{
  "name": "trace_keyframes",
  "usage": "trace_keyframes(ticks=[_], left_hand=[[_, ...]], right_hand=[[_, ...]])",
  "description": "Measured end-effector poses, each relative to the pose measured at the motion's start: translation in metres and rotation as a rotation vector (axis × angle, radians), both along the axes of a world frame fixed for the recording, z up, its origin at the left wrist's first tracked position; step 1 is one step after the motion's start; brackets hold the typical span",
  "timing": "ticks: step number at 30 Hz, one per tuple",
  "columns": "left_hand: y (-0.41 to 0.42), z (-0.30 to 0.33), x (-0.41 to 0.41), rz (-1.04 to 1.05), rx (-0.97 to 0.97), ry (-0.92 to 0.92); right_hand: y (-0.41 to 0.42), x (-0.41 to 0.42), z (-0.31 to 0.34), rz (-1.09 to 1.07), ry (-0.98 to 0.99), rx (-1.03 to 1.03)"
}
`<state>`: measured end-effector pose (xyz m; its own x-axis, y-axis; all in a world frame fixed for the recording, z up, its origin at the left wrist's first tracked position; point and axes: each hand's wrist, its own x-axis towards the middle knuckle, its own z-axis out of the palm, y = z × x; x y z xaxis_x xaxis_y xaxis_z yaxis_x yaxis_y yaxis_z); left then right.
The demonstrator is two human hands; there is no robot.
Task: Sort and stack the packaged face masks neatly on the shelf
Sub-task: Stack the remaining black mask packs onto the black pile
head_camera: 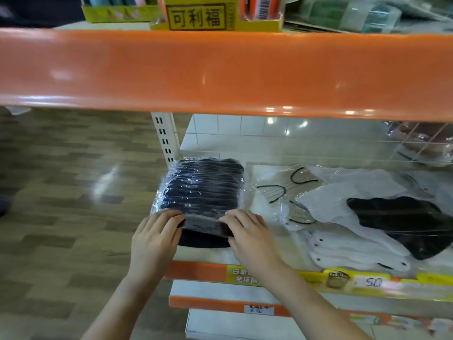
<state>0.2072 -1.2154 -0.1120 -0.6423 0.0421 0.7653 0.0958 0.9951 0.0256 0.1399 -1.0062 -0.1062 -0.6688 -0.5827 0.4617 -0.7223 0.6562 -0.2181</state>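
Note:
A stack of dark face masks in clear plastic packs (202, 190) stands at the left end of the white shelf (259, 256). My left hand (154, 239) holds the stack's near left corner, fingers curled over the top pack. My right hand (247, 231) holds the near right corner the same way. To the right lie loose packs: beige masks with black ear loops (289, 190), white masks (348, 244) and a black mask pack (402, 222) on top of them.
An orange shelf edge (220, 72) hangs overhead, with yellow product boxes (196, 15) on it. A wire divider (416, 143) stands at the back right. A slotted upright post (164, 136) marks the shelf's left end, with wood-pattern floor (73, 180) beyond.

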Motion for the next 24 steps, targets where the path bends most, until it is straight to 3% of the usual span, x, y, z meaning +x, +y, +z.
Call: trace_keyframes(ticks=[10,16,24], left_hand=[[-0.025,-0.018,0.008,-0.111,-0.006,-0.188],[-0.026,-0.018,0.008,-0.023,0.068,-0.394],[-0.009,-0.019,0.010,0.091,0.194,-0.488]], right_hand=[[-0.010,0.007,-0.018,0.012,-0.053,0.088],[-0.007,0.011,-0.023,-0.018,-0.052,0.116],[-0.007,0.013,-0.025,-0.020,-0.090,0.103]])
